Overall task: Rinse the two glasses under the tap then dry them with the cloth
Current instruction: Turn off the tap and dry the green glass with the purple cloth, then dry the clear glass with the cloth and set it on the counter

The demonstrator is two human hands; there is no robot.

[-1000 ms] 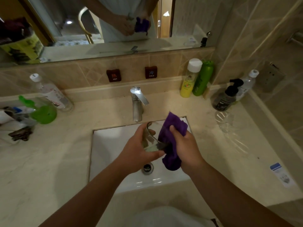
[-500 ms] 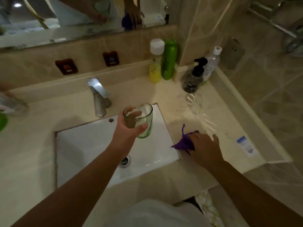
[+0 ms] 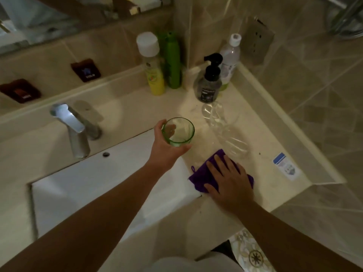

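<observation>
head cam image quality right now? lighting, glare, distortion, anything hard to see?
Head view: dim, warm light; glare on the tap; wide-angle bending of the counter edges; mirror smeared by blur. The clear glass nearly vanishes against the counter; the green glass in the left hand and the cloth read clearly.

Bathroom: sink [image 3: 98, 185], tap [image 3: 74, 130], mirror [image 3: 59, 18]

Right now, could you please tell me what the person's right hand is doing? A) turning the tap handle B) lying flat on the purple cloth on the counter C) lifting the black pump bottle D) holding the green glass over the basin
B: the right hand lies with straight fingers on the purple cloth at the counter's edge, while the left hand grips the green glass.
</observation>
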